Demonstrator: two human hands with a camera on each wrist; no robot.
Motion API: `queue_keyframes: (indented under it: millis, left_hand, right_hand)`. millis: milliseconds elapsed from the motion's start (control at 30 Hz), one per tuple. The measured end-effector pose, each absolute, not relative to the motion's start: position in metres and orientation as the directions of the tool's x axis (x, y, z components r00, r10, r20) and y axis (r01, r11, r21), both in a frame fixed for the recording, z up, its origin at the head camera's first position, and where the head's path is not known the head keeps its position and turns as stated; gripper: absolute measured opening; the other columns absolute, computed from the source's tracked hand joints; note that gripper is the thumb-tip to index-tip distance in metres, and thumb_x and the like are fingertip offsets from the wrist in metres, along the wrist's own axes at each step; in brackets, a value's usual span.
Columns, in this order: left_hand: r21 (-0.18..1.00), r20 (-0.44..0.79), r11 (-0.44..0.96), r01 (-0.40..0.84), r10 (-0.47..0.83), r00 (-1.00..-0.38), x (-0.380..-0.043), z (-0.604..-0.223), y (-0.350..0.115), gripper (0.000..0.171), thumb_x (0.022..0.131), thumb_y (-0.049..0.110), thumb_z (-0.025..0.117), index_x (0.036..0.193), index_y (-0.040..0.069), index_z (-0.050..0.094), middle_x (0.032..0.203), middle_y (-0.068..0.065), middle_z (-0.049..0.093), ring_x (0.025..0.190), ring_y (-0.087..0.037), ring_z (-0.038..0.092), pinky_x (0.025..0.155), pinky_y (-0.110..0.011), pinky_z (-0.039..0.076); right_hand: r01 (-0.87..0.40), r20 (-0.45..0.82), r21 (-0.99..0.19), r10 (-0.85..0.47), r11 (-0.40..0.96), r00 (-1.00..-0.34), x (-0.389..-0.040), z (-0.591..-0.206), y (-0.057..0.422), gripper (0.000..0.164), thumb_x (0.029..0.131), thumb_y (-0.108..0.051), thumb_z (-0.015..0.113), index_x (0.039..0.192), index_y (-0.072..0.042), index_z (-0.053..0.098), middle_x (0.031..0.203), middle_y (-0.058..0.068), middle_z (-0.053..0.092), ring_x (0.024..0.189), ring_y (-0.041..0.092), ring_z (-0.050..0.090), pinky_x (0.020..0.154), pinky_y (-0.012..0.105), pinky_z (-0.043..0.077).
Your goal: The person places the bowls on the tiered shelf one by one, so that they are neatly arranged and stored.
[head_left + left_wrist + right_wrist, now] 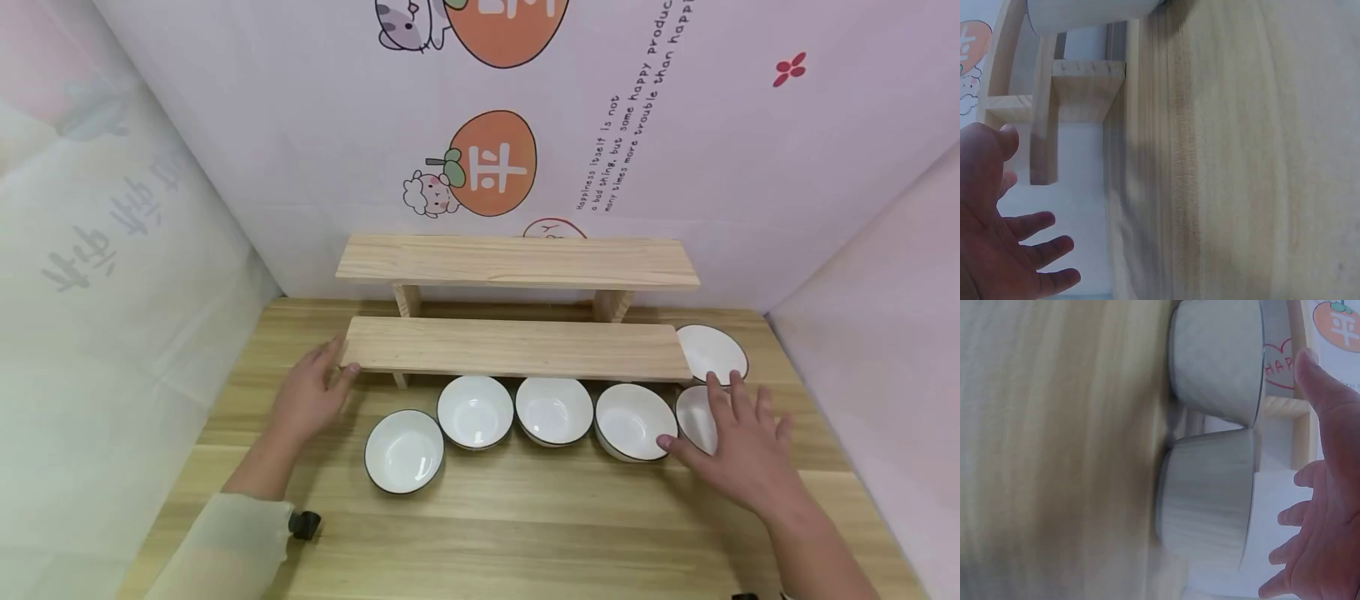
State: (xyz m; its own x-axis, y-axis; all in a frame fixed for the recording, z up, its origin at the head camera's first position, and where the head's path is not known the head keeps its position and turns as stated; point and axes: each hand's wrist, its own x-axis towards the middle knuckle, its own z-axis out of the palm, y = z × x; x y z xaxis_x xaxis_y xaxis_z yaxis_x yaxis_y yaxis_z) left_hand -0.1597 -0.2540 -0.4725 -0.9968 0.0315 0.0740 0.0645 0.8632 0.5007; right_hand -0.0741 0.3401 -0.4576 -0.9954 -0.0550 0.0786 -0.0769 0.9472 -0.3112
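My left hand (309, 393) is at the left end of a two-tier wooden shelf, its fingertips right by the lower board (517, 348). In the left wrist view its fingers (1050, 253) are spread, with nothing in the palm. Over on the right, my right hand (746, 446) reaches above a white bowl (696, 421) and partly hides it. Its thumb overlaps the rim of the neighbouring dark-rimmed bowl (636, 421). From the right wrist, the outstretched fingers (1294, 515) appear above two bowls standing side by side, holding nothing.
Several more white bowls stand along the shelf's front, the leftmost bowl (405, 452) nearest me. Another bowl (712, 354) sits at the shelf's right end. The upper board (517, 260) lies behind and above the lower one. A printed cloth (637, 133) hangs behind the table.
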Motion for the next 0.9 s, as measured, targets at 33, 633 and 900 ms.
queue_keyframes:
  millis: [33,633,900]
  left_hand:
    - [0.516,0.067,0.855,0.056,0.025,-0.997,-0.161,-0.473,-0.254,0.074,0.107,0.061,0.04,0.165,0.017,0.029,0.161,-0.027,0.036,0.145,-0.053,0.033,0.114,-0.072,0.028]
    - [0.658,0.031,0.753,-0.012,-0.044,-0.999,-0.177,-0.486,-0.254,0.059,0.107,0.057,0.046,0.156,0.025,0.049,0.159,-0.012,0.045,0.139,-0.044,0.049,0.116,-0.06,0.036]
    - [0.746,-0.015,0.66,-0.091,-0.12,-0.993,-0.178,-0.491,-0.253,0.06,0.103,0.061,0.054,0.154,0.03,0.053,0.156,-0.015,0.05,0.131,-0.041,0.058,0.103,-0.057,0.05]
  right_hand:
    - [-0.077,0.075,-0.32,-0.055,0.944,-0.996,-0.073,-0.459,0.341,0.119,0.088,-0.069,0.07,0.167,-0.009,0.004,0.17,0.028,-0.008,0.148,0.057,-0.02,0.107,0.079,-0.019]
    - [-0.063,0.031,-0.51,-0.055,0.858,-0.998,-0.072,-0.475,0.368,0.137,0.077,-0.054,0.089,0.166,-0.005,-0.003,0.168,0.032,-0.004,0.148,0.063,0.003,0.112,0.08,0.014]
    - [-0.061,0.055,-0.557,-0.037,0.828,-0.998,-0.078,-0.482,0.383,0.135,0.071,-0.046,0.096,0.167,-0.008,0.009,0.163,0.036,0.018,0.136,0.065,0.029,0.102,0.08,0.029]
